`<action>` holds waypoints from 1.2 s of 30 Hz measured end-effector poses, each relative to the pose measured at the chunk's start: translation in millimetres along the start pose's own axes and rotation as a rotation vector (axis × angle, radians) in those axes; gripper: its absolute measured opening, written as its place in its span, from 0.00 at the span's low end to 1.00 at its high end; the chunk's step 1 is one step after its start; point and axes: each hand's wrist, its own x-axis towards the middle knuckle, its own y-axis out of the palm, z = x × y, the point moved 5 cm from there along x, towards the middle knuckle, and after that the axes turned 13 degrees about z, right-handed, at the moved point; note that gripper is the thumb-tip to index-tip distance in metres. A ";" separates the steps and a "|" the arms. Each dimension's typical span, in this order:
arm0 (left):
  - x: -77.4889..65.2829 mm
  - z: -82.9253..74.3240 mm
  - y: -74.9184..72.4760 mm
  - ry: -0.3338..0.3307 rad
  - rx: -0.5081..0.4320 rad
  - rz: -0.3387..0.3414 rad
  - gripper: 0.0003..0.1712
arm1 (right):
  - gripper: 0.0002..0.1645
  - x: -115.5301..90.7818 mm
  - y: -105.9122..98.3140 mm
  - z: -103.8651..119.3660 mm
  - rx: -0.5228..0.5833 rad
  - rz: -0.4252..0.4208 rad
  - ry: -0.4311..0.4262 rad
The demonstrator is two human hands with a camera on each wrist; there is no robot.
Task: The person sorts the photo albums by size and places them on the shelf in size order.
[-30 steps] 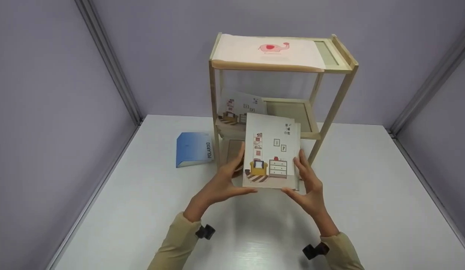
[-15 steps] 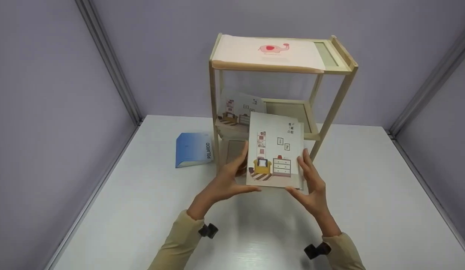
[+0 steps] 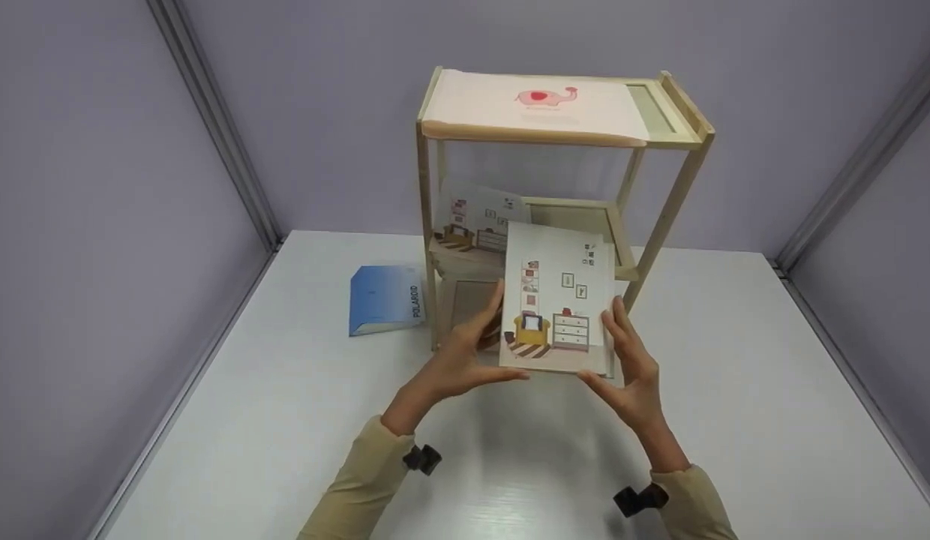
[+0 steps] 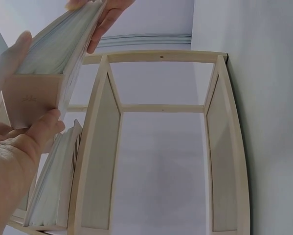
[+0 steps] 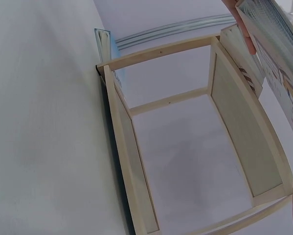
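Both hands hold a thick book [image 3: 547,300] with a pale cover showing a yellow armchair and a chest of drawers. My left hand [image 3: 465,356] grips its left side, the thumb along the bottom edge; in the left wrist view this hand [image 4: 14,161] is around the pinkish end of the book [image 4: 33,98]. My right hand [image 3: 634,371] holds the right side and lower right corner. Behind, a similar book [image 3: 472,217] leans on the middle tier at the left of a wooden shelf unit [image 3: 667,210]. The held book partly covers that tier.
On the shelf's top lies a white and pink sheet or cover [image 3: 480,105] with an elephant drawing. A blue book or box [image 3: 382,296] marked POLAROID rests on the white table [image 3: 270,420], left of the unit. Walls [image 3: 120,225] enclose the table.
Both hands have shifted slightly to the right with the book, its tilt slightly changed. More of the leaning book's left neighbourhood and lower tier shows. The shelf unit stays in place.
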 end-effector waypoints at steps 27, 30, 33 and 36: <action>17.0 4.1 9.4 -0.015 -0.008 -0.033 0.64 | 0.46 -4.9 -14.1 -5.8 0.036 -0.021 0.045; 18.4 6.9 10.5 -0.006 -0.022 -0.034 0.63 | 0.46 -5.1 -15.1 -6.8 0.045 -0.021 0.056; 20.1 7.7 10.9 0.000 -0.038 -0.034 0.63 | 0.45 -4.8 -16.1 -7.1 0.041 -0.020 0.068; 21.7 6.7 11.0 -0.005 -0.053 -0.035 0.63 | 0.45 -4.2 -17.4 -7.1 0.037 -0.019 0.079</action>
